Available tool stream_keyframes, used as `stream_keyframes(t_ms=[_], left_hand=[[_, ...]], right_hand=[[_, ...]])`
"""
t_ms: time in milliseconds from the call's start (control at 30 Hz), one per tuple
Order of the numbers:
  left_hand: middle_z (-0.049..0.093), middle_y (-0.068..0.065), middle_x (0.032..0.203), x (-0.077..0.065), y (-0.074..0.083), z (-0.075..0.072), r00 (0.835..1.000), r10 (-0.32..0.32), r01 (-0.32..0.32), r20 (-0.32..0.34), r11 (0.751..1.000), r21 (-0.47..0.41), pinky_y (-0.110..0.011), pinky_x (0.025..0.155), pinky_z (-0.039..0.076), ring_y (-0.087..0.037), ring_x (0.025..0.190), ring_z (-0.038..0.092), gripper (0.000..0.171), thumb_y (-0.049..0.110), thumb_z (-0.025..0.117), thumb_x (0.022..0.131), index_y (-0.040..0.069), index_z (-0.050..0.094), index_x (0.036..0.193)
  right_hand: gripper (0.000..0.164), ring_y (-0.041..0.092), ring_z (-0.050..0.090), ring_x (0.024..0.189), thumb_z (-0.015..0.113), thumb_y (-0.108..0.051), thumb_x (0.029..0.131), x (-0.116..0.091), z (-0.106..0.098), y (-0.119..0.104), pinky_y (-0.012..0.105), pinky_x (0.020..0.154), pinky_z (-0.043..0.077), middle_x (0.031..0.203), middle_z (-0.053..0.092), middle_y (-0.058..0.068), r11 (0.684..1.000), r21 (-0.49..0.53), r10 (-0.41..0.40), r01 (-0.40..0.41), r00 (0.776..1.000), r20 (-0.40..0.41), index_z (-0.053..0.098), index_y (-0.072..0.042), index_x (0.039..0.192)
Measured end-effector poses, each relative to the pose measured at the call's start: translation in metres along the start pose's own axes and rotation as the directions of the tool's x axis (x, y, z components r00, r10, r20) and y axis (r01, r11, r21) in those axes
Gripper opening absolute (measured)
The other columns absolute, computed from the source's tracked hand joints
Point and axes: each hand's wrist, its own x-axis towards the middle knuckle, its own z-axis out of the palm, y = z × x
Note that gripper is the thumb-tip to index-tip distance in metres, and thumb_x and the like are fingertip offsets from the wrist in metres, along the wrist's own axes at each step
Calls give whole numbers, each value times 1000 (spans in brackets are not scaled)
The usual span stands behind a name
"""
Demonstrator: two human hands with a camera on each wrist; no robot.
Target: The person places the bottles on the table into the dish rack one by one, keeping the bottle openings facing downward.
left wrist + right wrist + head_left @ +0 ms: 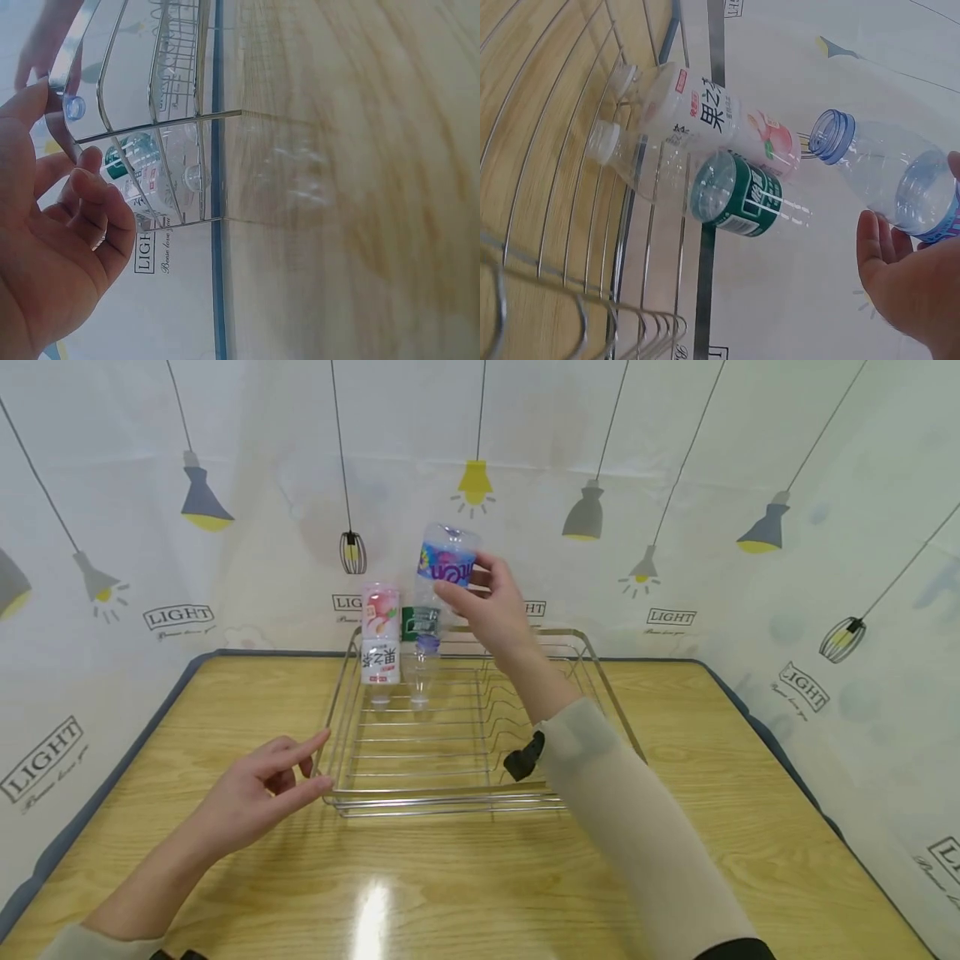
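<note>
My right hand (498, 610) grips a clear plastic bottle (450, 539) with a blue and purple label, held neck down above the back of a wire dish rack (412, 792). The bottle's bluish neck (832, 135) shows in the right wrist view. Beside it, at the rack's back left, two bottles stand neck down: one with a peach-printed label (381, 618), the other a clear bottle with a green label (746, 196). At the rack's front left corner, my left hand (247, 793) touches the rim with its extended thumb and forefinger; the remaining fingers are bent.
The rack stands on a wood-grain table (465, 877). Wavy wire dividers (510, 710) fill its right part, partly behind my right forearm. A pale cloth (300, 460) printed with lamps hangs close behind the table and along both sides.
</note>
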Motion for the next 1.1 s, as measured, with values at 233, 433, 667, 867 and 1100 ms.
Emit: stream_keyframes(t_ms=[233,433,667,867,1100], left_hand=[[61,4,98,1,0,1,1000,3,-3,3,1000,-9,-27,57,42,-11,68,46,58,12,82,100,11,64,155],[60,5,98,1,1,2,1000,6,-6,7,1000,-7,-27,56,42,-11,67,45,57,13,81,101,12,63,156],[60,5,98,1,0,2,1000,9,-9,11,1000,-3,-27,57,42,-11,66,45,58,12,81,101,12,63,156],[60,5,98,0,-1,0,1000,12,-12,6,1000,7,-27,57,42,-11,67,45,58,12,81,101,13,63,156],[59,4,99,0,0,0,1000,6,-6,8,1000,12,-27,56,42,-11,67,45,58,13,81,101,13,62,156]], right_hand=[[75,23,64,126,83,-30,99,5,14,15,40,109,58,144,60,9,1000,19,8,-8,1000,-14,44,-18,163],[75,23,63,125,83,-32,100,7,16,26,40,109,58,143,60,8,1000,13,-2,2,999,-39,45,-19,163],[76,24,63,124,84,-29,98,12,11,42,53,114,54,143,59,10,998,49,30,-27,997,-65,45,-19,163],[76,25,63,126,83,-28,98,19,5,51,46,110,57,144,59,10,998,36,49,-46,995,-90,44,-18,163],[75,26,61,130,82,-27,99,20,-5,60,39,108,58,147,57,11,995,-24,90,-92,992,-90,44,-18,163]])
